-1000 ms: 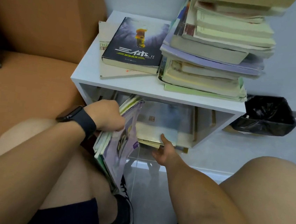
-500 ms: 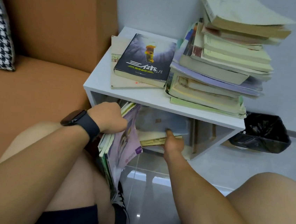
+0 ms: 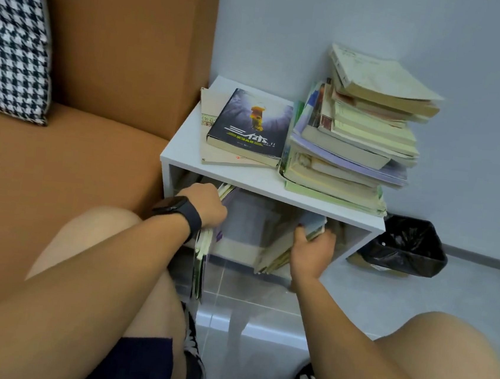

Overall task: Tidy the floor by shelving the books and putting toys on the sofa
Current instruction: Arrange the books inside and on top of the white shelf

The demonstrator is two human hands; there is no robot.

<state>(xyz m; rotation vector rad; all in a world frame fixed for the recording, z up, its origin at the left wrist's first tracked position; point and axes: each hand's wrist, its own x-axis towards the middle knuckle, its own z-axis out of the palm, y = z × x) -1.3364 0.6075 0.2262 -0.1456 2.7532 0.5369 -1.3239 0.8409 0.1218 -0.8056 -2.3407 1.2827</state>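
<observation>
Currently L hand [image 3: 207,205] grips a thin floppy bundle of booklets [image 3: 202,252] at its top edge, half into the shelf [image 3: 243,179] opening; R hand [image 3: 313,248] clamps a second leaning batch [image 3: 279,248] inside. Books look light, limp, slick-covered — likely to fan or slide; best held near spines w/ support underneath.

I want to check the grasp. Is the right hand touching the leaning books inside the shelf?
Touching. The head view shows the right hand with its thumb and fingers curled around the upper edge of the leaning books in the white shelf.
</observation>
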